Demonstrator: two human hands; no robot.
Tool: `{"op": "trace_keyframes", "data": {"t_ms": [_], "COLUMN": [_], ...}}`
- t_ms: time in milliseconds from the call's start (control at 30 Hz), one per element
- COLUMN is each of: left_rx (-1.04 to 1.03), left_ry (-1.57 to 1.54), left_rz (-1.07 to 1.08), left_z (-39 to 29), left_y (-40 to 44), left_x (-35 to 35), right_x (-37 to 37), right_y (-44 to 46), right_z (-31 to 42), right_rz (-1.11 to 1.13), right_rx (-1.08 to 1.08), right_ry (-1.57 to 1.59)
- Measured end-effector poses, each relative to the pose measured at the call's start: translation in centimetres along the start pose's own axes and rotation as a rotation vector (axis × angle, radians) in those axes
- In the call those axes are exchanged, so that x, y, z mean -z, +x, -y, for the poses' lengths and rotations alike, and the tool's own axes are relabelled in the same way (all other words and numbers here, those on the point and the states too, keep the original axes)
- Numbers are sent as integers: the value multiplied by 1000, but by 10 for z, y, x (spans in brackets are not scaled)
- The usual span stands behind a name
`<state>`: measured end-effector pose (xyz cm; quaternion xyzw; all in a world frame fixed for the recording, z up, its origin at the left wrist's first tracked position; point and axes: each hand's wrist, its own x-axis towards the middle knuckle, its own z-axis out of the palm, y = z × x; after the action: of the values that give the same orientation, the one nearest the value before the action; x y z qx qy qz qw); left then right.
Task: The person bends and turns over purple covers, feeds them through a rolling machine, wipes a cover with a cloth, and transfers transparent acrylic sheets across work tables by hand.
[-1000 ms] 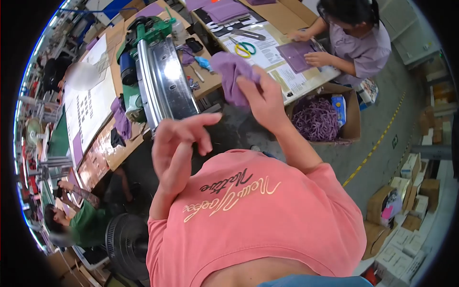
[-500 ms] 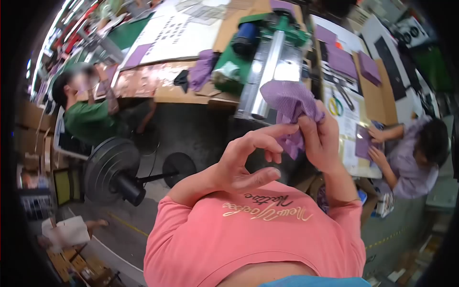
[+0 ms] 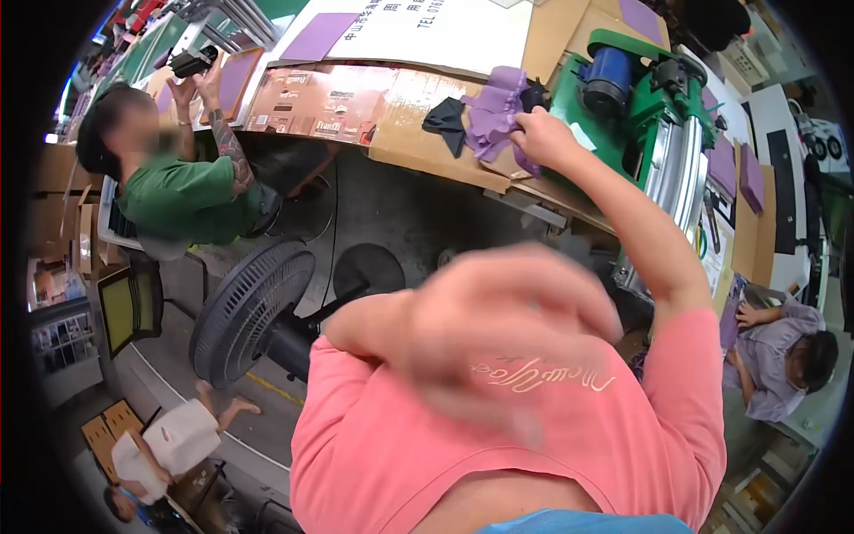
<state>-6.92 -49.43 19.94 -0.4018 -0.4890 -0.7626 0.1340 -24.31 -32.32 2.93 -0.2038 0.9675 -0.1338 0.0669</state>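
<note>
My right hand [image 3: 544, 138] reaches out over the worktable, its fingers pinched on a crumpled purple cloth [image 3: 495, 109]. Beside that cloth, to the left, lies a black piece of fabric [image 3: 446, 125] on the cardboard-covered tabletop [image 3: 402, 120]. Close in front of my chest, my left hand [image 3: 498, 307] is smeared by motion, and its fingers cannot be made out clearly. No object shows in it.
Right of the cloth stands a green machine with a blue motor [image 3: 610, 78] and shiny metal rollers [image 3: 680, 178]. A standing fan [image 3: 253, 303] is at the lower left. One person in a green shirt [image 3: 182, 191] sits left; another [image 3: 783, 365] works at right.
My right hand has moved forward and left from the rollers to the table with the purple cloth. My left hand has come away from it, back before my chest. The view has swung right.
</note>
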Motion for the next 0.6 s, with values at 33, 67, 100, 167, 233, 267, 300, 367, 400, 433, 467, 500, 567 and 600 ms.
{"op": "trace_keyframes", "data": {"t_ms": [33, 67, 100, 167, 233, 267, 300, 367, 400, 433, 467, 500, 567, 600], "left_rx": [-15, -17, -20, -161, -283, -329, -332, -348, -317, -276, -230, -152, 24, 123], "left_ry": [-125, -149, -173, -177, -155, -142, -22, 101, 192, 278, 365, 406, 517, 586], "left_rz": [77, 67, 56, 185, 308, 357, 381, 429, 473, 515, 552, 559, 566, 567], "left_z": [-10, -12, -14, -7, -4, -4, -6, -3, 3, 9, 14, 22, 47, 64], "left_y": [3, 8, 13, 32, 47, 53, 55, 59, 64, 68, 70, 77, 91, 99], "left_x": [-4, -5, -5, 3, 3, 1, -3, -12, -12, -9, -5, 3, 28, 46], "right_x": [-14, -25, -33, -44, -59, -59, -53, -47, -42, -33, -27, -23, -20, -21], "right_y": [9, 17, 25, 43, 56, 61, 64, 66, 76, 88, 98, 108, 128, 139], "right_z": [-2, -5, -7, -14, -28, -32, -32, -37, -43, -46, -48, -50, -70, -81], "right_rz": [64, 58, 43, -7, -54, -81, 86, 180, 93, 62, 44, 32, 31, 35], "right_rx": [-37, -92, -142, -229, -215, -203, -227, -222, -192, -200, -254, -305, -322, -332], "right_ry": [-47, -60, -75, -106, -46, -25, -60, -64, -34, -21, 71, 160, 244, 254]}}
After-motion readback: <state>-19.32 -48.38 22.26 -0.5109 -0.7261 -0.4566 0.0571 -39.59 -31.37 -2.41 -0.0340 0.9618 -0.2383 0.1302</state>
